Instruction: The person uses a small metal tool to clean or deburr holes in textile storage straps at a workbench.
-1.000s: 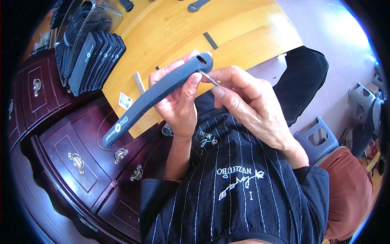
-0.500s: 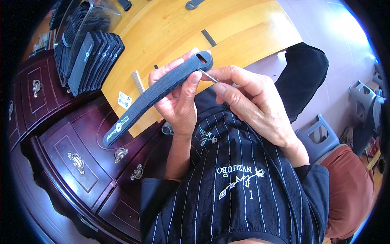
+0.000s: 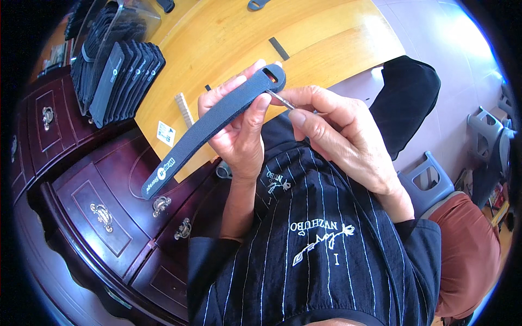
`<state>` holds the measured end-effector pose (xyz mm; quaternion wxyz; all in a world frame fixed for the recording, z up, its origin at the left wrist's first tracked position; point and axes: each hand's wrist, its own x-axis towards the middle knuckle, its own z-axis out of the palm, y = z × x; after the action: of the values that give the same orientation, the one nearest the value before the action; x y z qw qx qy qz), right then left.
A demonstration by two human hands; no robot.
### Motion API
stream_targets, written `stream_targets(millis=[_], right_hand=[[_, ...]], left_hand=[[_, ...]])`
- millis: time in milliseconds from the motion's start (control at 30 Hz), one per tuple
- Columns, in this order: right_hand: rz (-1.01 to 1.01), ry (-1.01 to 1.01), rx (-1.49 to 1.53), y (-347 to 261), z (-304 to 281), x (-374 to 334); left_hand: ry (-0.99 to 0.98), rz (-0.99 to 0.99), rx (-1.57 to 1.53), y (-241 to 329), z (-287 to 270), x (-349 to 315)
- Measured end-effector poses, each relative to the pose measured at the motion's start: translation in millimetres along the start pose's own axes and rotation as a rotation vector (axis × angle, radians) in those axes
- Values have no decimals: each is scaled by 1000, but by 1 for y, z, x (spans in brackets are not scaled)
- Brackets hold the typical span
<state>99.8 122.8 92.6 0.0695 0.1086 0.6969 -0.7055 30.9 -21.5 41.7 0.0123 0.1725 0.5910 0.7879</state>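
Note:
A dark blue-grey fabric strap (image 3: pixel 220 118) slants across the front of my left hand (image 3: pixel 242 142). Its rounded upper end has an oblong slot, and its lower end carries white print. My left thumb presses on the strap's near edge while the fingers wrap behind it. Between thumb and forefinger, my right hand (image 3: pixel 340 130) pinches a slim silver metal tool (image 3: pixel 281 101). The tool's tip meets the strap's edge just below the slot; its exact kind does not show. Several matching straps (image 3: pixel 128 79) stand stacked at the upper left.
Beyond my hands lies a yellow wooden table (image 3: pixel 228 32) with a short black strip (image 3: pixel 279 49), a beige ridged strip (image 3: pixel 184 110) and a white label (image 3: pixel 166 134). Dark red wooden drawers (image 3: pixel 103 201) fill the left. A grey-blue plastic stool (image 3: pixel 427 182) stands to the right.
The strap has turned slightly in my left hand: its slotted end sits a little higher and its printed end a little lower and to the right. The tool's tip stays at the strap's edge.

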Motion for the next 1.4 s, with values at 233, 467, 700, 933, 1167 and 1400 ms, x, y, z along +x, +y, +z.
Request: stream_targets(millis=[233,467,700,933,1167,1400], right_hand=[[23,0,29,2,0,0],[-35,9,28,2,1,0],[-15,-2,47,0,-2,1],[-41,-36,83,-4,-6,4],[133,-77,332,-9,-7,4],[-59,14,167,-4,6,0]], left_hand=[[-57,79,128,-5,-3,1],[-49,66,137,-3,-4,3],[-47,63,79,-10,-3,4],[-62,97,83,-6,3,10],[-68,123,-3,-9,4,9],[-132,369,200,-1,-1,8]])
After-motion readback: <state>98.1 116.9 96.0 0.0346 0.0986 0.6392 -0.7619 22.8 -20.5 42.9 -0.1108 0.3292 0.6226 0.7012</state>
